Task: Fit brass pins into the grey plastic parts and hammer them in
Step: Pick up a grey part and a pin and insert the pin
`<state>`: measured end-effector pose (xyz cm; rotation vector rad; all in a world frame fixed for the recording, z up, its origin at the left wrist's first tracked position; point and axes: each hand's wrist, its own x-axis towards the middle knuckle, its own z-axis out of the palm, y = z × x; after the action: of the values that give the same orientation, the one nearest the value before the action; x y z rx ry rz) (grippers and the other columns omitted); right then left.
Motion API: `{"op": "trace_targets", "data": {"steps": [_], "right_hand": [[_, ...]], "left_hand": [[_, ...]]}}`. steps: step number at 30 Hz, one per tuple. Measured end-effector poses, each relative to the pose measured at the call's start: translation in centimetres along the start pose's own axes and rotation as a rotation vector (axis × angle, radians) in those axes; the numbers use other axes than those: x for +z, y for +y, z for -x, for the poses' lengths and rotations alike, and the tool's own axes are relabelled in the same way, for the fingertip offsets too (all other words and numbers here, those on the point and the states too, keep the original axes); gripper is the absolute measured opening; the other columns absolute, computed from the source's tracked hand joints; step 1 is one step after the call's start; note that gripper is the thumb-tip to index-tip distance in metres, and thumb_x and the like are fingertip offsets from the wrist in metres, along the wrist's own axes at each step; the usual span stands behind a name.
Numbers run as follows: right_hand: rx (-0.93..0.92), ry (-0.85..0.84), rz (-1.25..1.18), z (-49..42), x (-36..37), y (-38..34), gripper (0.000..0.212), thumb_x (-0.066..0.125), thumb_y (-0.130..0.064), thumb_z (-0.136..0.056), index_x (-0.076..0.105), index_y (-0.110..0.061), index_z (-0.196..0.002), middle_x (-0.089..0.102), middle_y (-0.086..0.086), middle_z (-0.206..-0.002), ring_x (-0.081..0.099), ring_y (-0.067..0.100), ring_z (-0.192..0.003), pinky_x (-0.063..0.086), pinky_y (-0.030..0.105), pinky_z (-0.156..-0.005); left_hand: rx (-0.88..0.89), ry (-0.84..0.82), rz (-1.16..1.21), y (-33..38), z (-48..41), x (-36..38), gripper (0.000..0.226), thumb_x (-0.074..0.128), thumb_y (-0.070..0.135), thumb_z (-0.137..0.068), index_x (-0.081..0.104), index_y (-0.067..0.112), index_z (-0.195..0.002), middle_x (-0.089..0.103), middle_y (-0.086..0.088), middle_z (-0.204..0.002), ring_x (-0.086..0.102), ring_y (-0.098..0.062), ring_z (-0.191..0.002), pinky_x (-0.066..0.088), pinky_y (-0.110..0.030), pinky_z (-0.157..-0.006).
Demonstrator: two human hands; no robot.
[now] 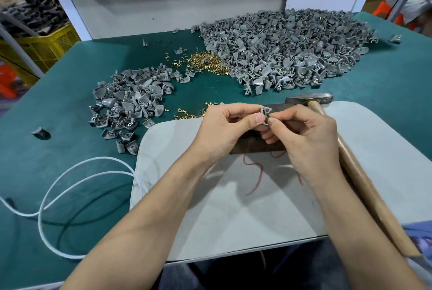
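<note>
My left hand [224,130] pinches a small grey plastic part [265,112] between thumb and fingers, above a dark metal block [257,143]. My right hand [306,135] pinches a brass pin [268,116] at the part's lower edge; the pin is mostly hidden by my fingertips. A hammer lies to the right, its metal head [311,98] by the block's far end and its wooden handle [364,179] running toward me under my right forearm. Loose brass pins lie in a heap [207,61] and scattered near my left hand [187,115].
A big heap of grey parts [287,48] fills the back right of the green table [58,149]; a smaller heap [131,102] lies at the left. A white board [233,207] sits under my hands. A white cable [70,186] loops at the left. A yellow crate [46,46] stands beyond.
</note>
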<state>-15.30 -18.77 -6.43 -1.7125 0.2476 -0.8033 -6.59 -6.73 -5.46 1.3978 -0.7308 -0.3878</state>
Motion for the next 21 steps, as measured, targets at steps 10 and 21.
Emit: {"op": "trace_targets", "data": {"steps": [10,21], "right_hand": [[0.067,-0.007,-0.060,0.00,0.12,-0.26,0.022,0.067,0.003,-0.082,0.065,-0.014,-0.069,0.069,0.005,-0.060,0.064,0.015,-0.050,0.054,0.026,-0.052],[0.067,-0.001,-0.113,0.12,0.23,-0.41,0.014,0.066,0.007,-0.081,0.065,-0.004,-0.072,0.069,0.009,-0.062,0.064,0.014,-0.051,0.051,0.019,-0.054]], "left_hand": [[0.016,-0.013,0.012,0.01,0.15,0.00,0.024,0.062,-0.003,-0.084,0.068,0.018,-0.094,0.072,0.009,-0.073,0.068,-0.006,-0.069,0.054,-0.017,-0.073],[0.016,0.003,0.010,-0.15,0.03,0.03,0.022,0.063,-0.002,-0.084,0.068,0.016,-0.094,0.072,0.010,-0.073,0.068,-0.006,-0.069,0.055,-0.018,-0.075]]}}
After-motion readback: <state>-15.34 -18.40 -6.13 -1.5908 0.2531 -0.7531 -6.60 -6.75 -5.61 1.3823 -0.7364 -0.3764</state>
